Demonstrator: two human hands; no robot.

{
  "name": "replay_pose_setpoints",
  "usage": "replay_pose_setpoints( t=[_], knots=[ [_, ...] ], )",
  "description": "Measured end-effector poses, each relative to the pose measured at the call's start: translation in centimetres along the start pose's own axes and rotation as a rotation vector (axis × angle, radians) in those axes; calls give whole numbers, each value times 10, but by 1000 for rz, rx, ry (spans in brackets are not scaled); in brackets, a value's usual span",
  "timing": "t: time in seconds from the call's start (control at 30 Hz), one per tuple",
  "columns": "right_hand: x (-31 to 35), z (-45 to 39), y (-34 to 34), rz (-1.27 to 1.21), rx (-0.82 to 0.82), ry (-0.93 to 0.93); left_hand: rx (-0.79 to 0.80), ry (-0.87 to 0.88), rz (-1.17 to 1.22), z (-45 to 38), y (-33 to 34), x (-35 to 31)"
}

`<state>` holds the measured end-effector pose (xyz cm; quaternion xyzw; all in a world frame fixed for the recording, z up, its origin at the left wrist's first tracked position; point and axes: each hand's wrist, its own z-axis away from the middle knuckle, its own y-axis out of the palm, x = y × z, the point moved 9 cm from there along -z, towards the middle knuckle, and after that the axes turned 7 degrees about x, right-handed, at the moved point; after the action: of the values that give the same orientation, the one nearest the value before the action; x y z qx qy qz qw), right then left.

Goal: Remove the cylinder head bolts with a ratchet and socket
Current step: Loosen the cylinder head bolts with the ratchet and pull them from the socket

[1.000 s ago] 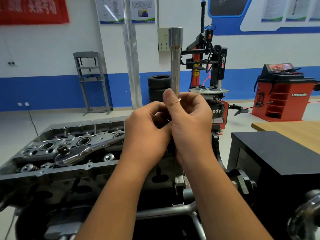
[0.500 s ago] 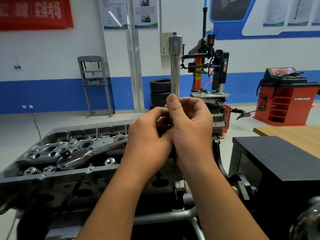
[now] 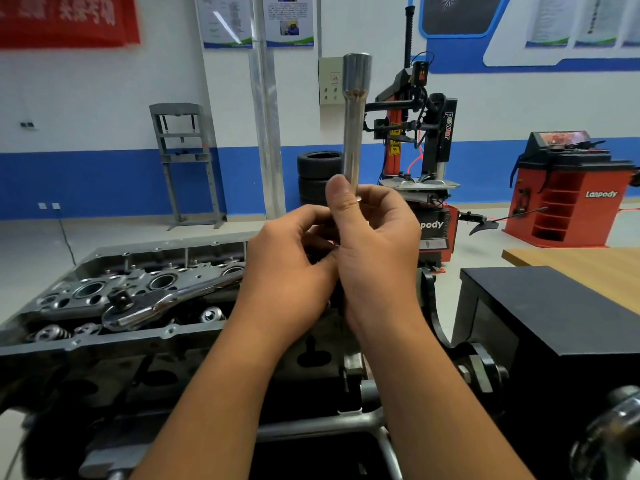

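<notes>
Both our hands grip the long socket (image 3: 356,123) upright at chest height: right hand (image 3: 375,251) wraps its lower end, thumb along the shaft; left hand (image 3: 291,268) pinches something at its base, hidden from us. We judge this as tool preparation. Next we need the ratchet (image 3: 166,301), lying on the cylinder head (image 3: 114,289), joined to the socket.

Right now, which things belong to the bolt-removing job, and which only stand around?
For the job:
long socket, held upright by both hands
ratchet, lying on the cylinder head

Standing around:
stacked tyres
tyre changer
red balancing machine
black box
</notes>
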<state>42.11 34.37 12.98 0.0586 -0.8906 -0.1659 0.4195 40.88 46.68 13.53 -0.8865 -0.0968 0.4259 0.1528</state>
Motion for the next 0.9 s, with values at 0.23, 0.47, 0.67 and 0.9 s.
replay_pose_setpoints(
  t=[0.23,0.47,0.67,0.9],
  knots=[
    [2,-1,5,45,35,-8,85,0,31,0,6,-4],
    [-1,-1,2,-27,6,30,-9,-13,-17,0,1,-2],
    [1,-1,4,-52,16,27,68,-19,32,0,5,-2],
    [0,0,3,-7,15,27,35,4,41,-1,2,-3]
  ],
)
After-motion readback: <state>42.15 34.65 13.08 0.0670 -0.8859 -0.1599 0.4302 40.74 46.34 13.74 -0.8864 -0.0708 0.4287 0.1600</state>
